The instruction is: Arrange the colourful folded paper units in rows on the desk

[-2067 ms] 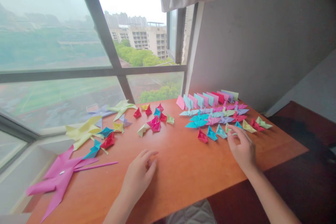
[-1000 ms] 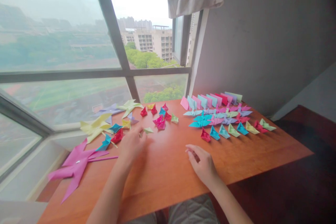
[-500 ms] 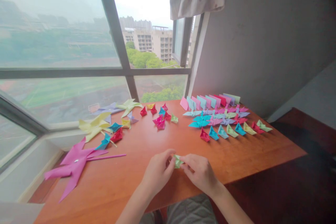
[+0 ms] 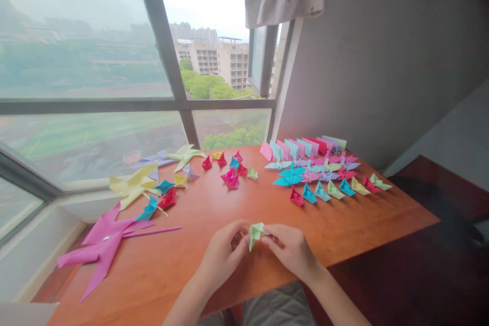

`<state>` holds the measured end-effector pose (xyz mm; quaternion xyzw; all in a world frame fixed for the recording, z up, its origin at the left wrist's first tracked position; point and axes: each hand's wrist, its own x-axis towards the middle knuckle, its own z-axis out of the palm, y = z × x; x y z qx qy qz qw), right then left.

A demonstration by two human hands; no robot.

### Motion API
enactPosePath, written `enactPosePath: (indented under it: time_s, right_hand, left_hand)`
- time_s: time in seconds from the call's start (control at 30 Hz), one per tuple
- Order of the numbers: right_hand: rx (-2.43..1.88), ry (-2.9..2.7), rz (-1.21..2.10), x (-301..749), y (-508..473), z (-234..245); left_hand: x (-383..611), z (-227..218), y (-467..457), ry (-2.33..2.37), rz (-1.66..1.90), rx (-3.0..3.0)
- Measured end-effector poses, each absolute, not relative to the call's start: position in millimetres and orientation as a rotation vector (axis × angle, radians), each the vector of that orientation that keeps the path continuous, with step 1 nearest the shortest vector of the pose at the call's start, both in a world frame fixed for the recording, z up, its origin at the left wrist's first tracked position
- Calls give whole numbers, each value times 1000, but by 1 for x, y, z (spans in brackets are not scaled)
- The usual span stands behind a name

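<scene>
A small light-green folded paper piece (image 4: 255, 232) is held between both my hands just above the near edge of the orange wooden table (image 4: 214, 204). My left hand (image 4: 223, 254) pinches its left side with curled fingers. My right hand (image 4: 292, 250) pinches its right side. Beyond them lies a row of small folded paper boats (image 4: 336, 188) in pink, blue, green and red, with paper cranes (image 4: 290, 178) and folded paper tents (image 4: 301, 146) behind.
A large pink paper pinwheel on a stick (image 4: 107, 242) lies at the left. Yellow and purple pinwheels (image 4: 133, 183) and several small folded pieces (image 4: 231, 175) sit near the window frame (image 4: 168, 104). A grey wall stands at the right.
My right hand left the boat row and my left hand picked up the green piece near the small folded pieces. Both hands brought it to the near table edge and now hold it slightly higher.
</scene>
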<state>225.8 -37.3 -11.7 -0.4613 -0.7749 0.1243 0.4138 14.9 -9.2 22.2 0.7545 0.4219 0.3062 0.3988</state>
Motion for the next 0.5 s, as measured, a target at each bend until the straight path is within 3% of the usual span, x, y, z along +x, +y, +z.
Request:
enactPosePath:
  time_s: [0.5]
  right_hand:
    - [-1315,-1767,149,250,-44,-7]
  left_hand:
    - [14,8,-11,1145,731,2099]
